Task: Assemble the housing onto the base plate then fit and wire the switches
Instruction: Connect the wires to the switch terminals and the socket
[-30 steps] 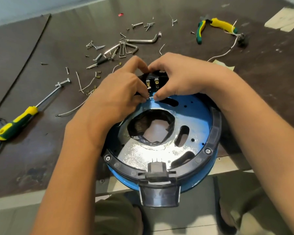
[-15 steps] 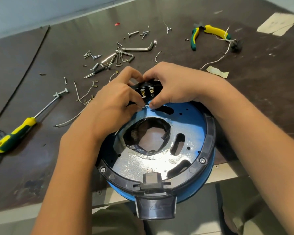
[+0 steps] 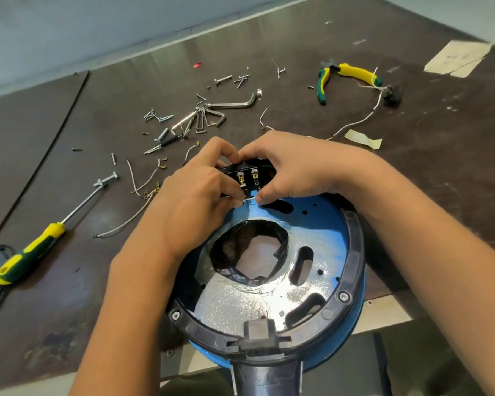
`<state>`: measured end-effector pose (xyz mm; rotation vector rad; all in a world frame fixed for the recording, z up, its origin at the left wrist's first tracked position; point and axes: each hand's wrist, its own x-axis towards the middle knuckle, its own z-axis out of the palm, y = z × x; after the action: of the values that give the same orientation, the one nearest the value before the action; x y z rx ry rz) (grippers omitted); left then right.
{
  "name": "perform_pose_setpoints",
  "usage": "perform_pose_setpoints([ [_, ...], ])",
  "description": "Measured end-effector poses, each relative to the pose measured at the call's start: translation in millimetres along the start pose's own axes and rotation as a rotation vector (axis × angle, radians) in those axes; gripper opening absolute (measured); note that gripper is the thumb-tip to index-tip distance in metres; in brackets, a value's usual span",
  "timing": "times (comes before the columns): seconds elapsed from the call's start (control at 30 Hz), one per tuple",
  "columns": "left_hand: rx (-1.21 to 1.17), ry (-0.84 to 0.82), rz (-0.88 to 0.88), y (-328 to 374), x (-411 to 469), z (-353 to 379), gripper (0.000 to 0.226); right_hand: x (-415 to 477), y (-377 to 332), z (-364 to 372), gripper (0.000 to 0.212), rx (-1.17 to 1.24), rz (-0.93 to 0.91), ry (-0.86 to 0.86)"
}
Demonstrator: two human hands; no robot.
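We see both hands at the far rim of the black housing (image 3: 355, 247), which rings the metal base plate (image 3: 235, 307) at the table (image 3: 69, 310) edge. L hand (image 3: 195, 201) pinches a white wire (image 3: 249, 198) under the switch block (image 3: 247, 177), and R hand (image 3: 295, 170) grips that block (thumb by the wire). Screwdriver (image 3: 29, 252) lies well to the L.

Black ring housing (image 3: 355, 252) sits screwed on the shiny, blue-edged base plate (image 3: 240, 307), overhanging the worktop's (image 3: 69, 281) near edge. At the far rim a black switch block (image 3: 249, 172) shows brass terminals, white wire (image 3: 249, 198) below.
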<state>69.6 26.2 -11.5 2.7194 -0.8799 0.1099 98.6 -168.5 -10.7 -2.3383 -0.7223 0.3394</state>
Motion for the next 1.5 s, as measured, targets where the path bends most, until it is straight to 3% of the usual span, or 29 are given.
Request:
perform_pose_setpoints([
  [0.57,-0.001,-0.003,0.021,2.3,-1.6,-2.7,0.002,5.0,-1.9,5.4,0.056,-0.134,0.02,0.086],
  [0.87,0.058,-0.11,0.012,4.4,-2.1,-2.8,0.015,6.8,1.5,6.7,0.055,-0.164,0.015,0.105],
  [1.5,-0.05,-0.017,0.014,-0.2,-2.3,1.2,0.011,8.0,2.4,6.4,0.054,-0.168,0.027,0.094],
])
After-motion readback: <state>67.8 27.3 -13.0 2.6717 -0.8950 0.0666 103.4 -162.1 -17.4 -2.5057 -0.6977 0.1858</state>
